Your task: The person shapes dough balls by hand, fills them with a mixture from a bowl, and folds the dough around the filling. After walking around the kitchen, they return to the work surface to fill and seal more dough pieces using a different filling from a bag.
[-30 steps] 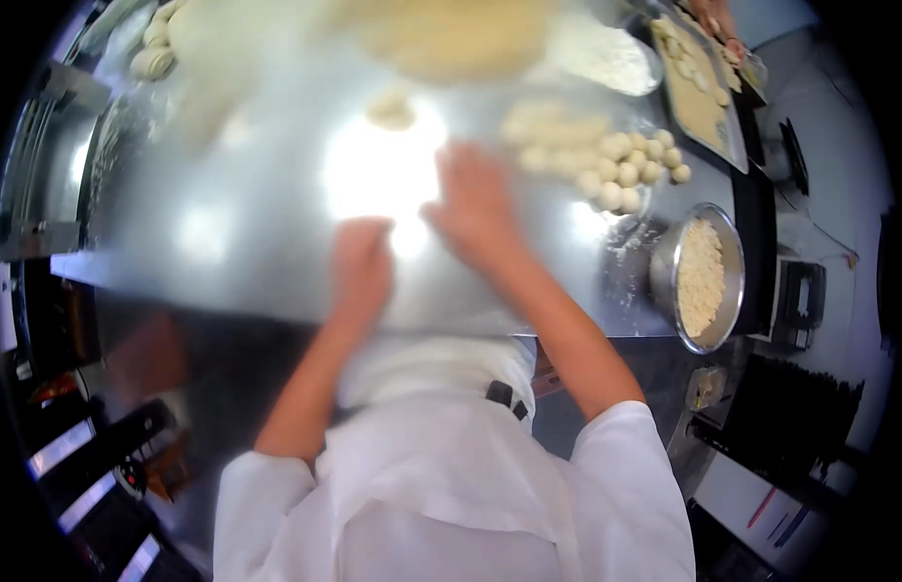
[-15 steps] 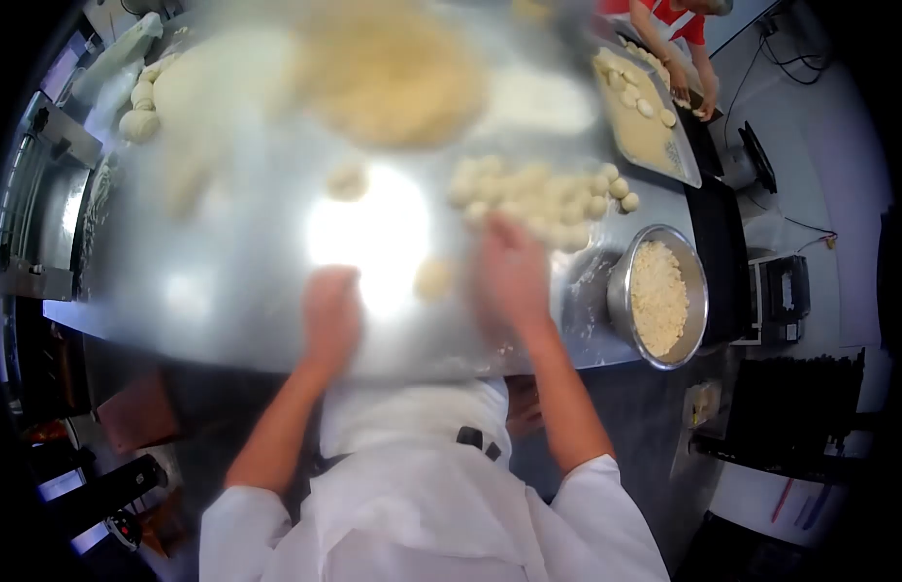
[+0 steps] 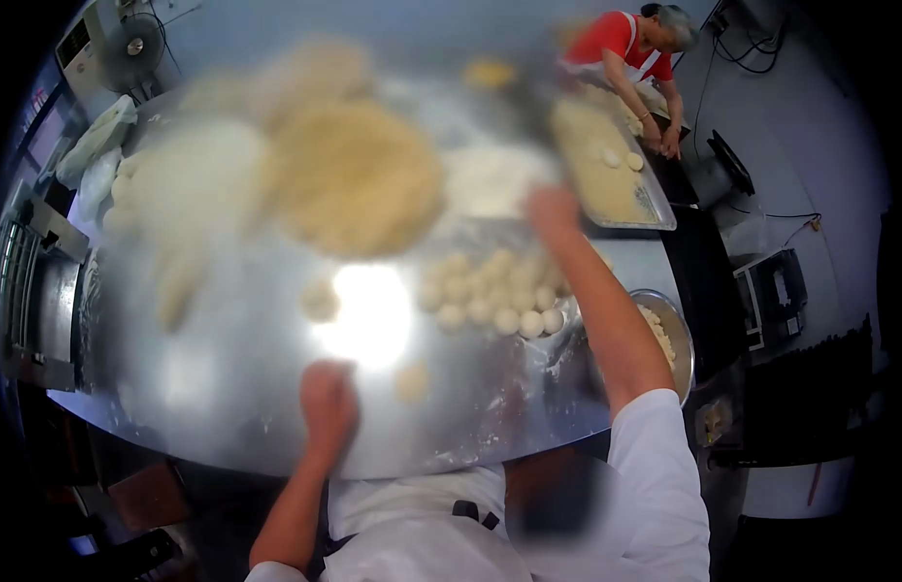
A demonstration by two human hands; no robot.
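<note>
The right hand [image 3: 553, 209] was by the flour [image 3: 490, 177], left hand [image 3: 328, 398] near a dough piece [image 3: 412, 383] — fingers too blurred to tell — and a dipping right forearm [image 3: 609, 296] risked scattering the worktop's [image 3: 228, 417] dough balls [image 3: 506, 321]!

And on this one table [image 3: 228, 417] we've got one big yellow mound [image 3: 359, 179], one white powdery heap [image 3: 492, 181], and two loose dough pieces [image 3: 411, 383] sitting apart from the crowd! Over in the cluster it's well more than a dozen dough balls [image 3: 506, 321], too blurred for an exact count, while two pale balls [image 3: 634, 161] show clearly on the one tray [image 3: 633, 226]. Add one metal bowl [image 3: 688, 339], one fan [image 3: 133, 47] and one co-worker [image 3: 621, 48]!
</note>
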